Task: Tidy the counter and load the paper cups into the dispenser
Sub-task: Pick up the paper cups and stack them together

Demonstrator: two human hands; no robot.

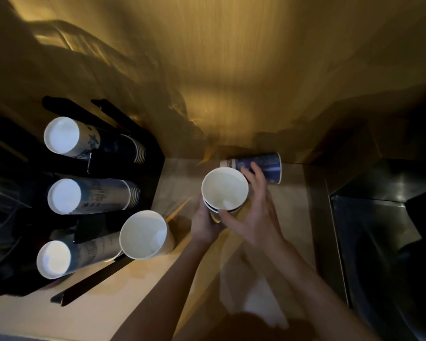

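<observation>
While 3 tubes of the dispenser [94,166] sit stocked far left of the hands, cup-gathering is under way: the left hand [204,223] curls closed around a nested stack of cups [224,189], the right hand [257,207] spreads open against it, fingertips reaching the fallen cup [258,166] just beyond, likely next to nest
</observation>
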